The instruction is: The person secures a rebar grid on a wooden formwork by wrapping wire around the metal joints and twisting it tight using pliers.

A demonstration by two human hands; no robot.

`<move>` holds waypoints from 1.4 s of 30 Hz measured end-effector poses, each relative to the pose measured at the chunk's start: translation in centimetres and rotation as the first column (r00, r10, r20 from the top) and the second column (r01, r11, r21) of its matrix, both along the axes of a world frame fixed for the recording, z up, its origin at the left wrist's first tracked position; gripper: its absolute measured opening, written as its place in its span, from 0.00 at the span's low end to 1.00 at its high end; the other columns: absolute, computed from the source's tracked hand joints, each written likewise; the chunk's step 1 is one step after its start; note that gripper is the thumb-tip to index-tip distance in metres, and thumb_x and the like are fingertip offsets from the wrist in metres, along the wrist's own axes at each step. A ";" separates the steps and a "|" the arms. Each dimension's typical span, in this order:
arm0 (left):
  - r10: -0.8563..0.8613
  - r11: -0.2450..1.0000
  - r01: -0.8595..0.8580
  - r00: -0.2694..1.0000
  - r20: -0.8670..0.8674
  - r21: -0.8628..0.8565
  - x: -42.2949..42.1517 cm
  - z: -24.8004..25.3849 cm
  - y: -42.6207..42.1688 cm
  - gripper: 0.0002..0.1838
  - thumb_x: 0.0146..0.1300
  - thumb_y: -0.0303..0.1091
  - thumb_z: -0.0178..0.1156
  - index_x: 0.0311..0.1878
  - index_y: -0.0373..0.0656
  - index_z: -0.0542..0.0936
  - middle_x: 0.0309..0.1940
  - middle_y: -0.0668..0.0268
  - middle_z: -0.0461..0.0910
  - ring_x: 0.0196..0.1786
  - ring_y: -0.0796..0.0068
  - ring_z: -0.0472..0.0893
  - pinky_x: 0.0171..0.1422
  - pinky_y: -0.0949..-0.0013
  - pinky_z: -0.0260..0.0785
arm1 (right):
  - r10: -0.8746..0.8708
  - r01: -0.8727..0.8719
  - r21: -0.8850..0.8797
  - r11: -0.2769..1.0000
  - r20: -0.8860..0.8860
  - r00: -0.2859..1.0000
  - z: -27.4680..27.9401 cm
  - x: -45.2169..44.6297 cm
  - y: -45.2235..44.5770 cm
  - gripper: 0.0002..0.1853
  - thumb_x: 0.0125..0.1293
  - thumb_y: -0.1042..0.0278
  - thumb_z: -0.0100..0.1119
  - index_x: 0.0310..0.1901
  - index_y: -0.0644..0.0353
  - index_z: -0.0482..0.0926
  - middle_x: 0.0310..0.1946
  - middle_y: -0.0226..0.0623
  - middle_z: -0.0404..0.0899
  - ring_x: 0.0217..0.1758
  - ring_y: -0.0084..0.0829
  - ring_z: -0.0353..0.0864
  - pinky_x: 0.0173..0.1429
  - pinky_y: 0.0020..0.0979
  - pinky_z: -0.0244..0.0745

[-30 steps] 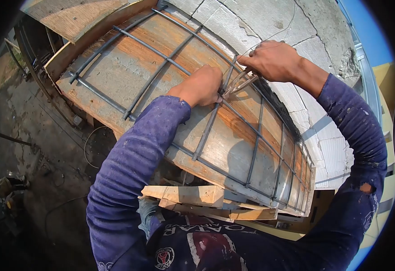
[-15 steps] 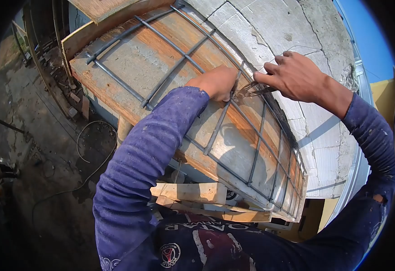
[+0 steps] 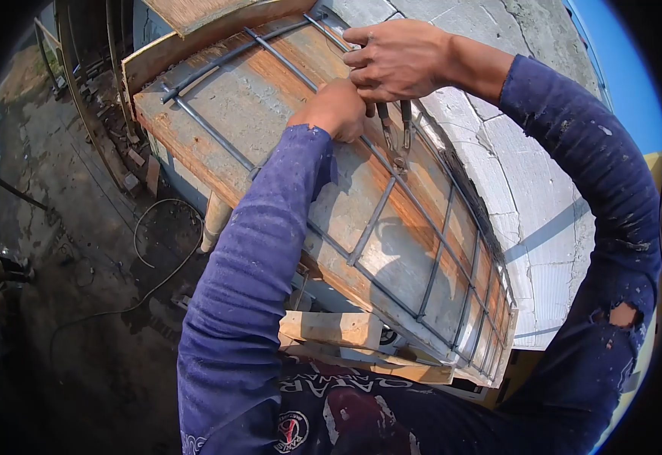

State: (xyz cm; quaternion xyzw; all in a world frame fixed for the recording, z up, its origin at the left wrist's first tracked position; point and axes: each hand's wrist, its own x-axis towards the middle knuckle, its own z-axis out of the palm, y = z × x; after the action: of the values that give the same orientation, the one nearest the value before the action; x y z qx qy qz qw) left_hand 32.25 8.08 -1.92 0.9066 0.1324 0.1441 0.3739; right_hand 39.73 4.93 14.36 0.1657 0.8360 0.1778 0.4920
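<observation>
My right hand (image 3: 403,61) is closed around the handles of a pair of pincers (image 3: 388,135). Their jaws point down at a crossing of the rebar grid (image 3: 438,233), by one of its long bars. My left hand (image 3: 334,110) is curled just left of the pincers, over the grid. Its fingertips are hidden, so what it grips cannot be made out. Beneath the bars lies a wooden formwork panel (image 3: 228,114) with grey, cement-stained patches and bare orange-brown strips.
A cracked pale block wall (image 3: 497,152) borders the formwork on the right. Upright boards (image 3: 194,38) edge its far end. Timber pieces (image 3: 331,327) sit below the near side. Far down at the left is the ground (image 3: 65,250), with a hose (image 3: 145,297) and scattered debris.
My right hand has moved left and away from me, turning the pincers from sideways to downward-pointing. My left hand has shifted slightly up and left, off the bar crossing.
</observation>
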 end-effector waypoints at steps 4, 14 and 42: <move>0.046 0.987 -0.049 0.999 -0.028 -0.156 -0.6 0.6 -0.6 0.23 0.52 0.18 0.65 0.53 0.44 0.87 0.45 0.59 0.89 0.52 0.58 0.87 0.57 0.60 0.79 | -0.092 0.082 0.132 0.988 0.074 0.993 1.0 -1.5 -1.8 0.13 0.74 0.53 0.57 0.32 0.45 0.85 0.31 0.25 0.83 0.47 0.29 0.84 0.67 0.35 0.73; 0.044 0.990 -0.046 0.999 -0.015 -0.137 -1.2 1.2 -0.7 0.23 0.55 0.13 0.62 0.53 0.41 0.87 0.45 0.58 0.90 0.51 0.58 0.88 0.56 0.59 0.81 | -0.960 0.959 0.171 -0.227 0.123 -0.250 7.1 0.4 -9.3 0.34 0.64 0.28 0.65 0.33 0.60 0.85 0.19 0.36 0.80 0.27 0.39 0.87 0.32 0.43 0.79; 0.254 0.952 -0.285 0.939 0.234 0.109 -12.6 -2.2 3.1 0.23 0.62 0.41 0.72 0.58 0.43 0.85 0.59 0.53 0.84 0.66 0.50 0.80 0.85 0.30 0.41 | -0.252 0.252 0.078 0.964 -0.012 0.968 1.4 5.4 -1.7 0.15 0.70 0.53 0.61 0.30 0.53 0.79 0.25 0.30 0.77 0.39 0.34 0.82 0.56 0.37 0.77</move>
State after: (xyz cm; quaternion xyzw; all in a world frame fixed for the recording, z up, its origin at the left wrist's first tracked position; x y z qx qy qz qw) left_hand 19.69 11.15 -4.10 0.8828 0.2035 0.3011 0.2977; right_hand 45.15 3.24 15.79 0.2904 0.8010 0.1464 0.5026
